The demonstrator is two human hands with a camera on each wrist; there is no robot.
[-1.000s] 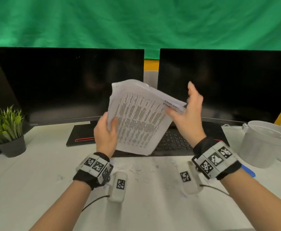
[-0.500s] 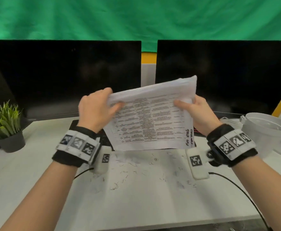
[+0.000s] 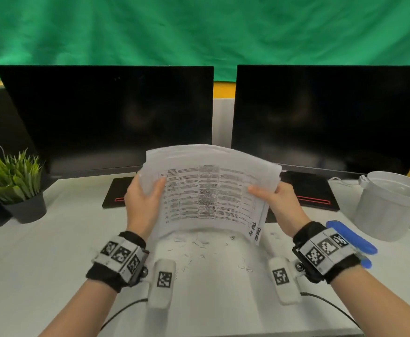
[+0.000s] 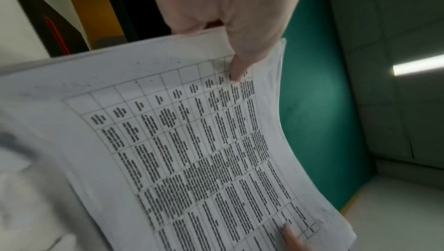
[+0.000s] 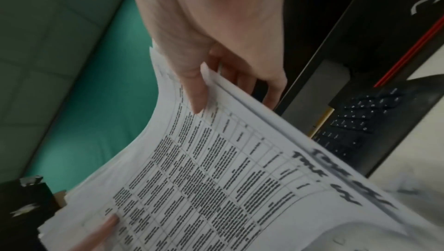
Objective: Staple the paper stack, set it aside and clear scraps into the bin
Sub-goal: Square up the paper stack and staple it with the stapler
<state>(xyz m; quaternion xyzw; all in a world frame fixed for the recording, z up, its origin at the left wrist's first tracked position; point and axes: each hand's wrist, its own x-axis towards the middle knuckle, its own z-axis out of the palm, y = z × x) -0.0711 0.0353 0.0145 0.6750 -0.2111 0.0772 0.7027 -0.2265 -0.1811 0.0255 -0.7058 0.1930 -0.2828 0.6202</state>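
Observation:
I hold a stack of printed paper (image 3: pixel 208 190) upright over the white desk, its table of text facing me and its lower edge close above the desk. My left hand (image 3: pixel 145 203) grips its left edge, thumb on the front sheet. My right hand (image 3: pixel 279 203) grips the right edge the same way. The left wrist view shows the stack (image 4: pixel 192 150) with my thumb pressed on its top corner. In the right wrist view the stack (image 5: pixel 216 169) bends, thumb in front, fingers behind. Small paper scraps (image 3: pixel 199 249) lie scattered on the desk below. A blue stapler (image 3: pixel 352 239) lies behind my right wrist.
A white bin (image 3: pixel 391 205) stands at the right of the desk. Two dark monitors (image 3: pixel 116 117) fill the back, with a black keyboard (image 5: pixel 355 122) under them. A potted plant (image 3: pixel 12 181) stands at the left edge. Wrist cables trail toward the front edge of the desk (image 3: pixel 29 276).
The stack has turned from slanted to level and dropped toward the desk. My right hand, open beside it a second ago, now grips its right edge; my left hand shifted along the left edge.

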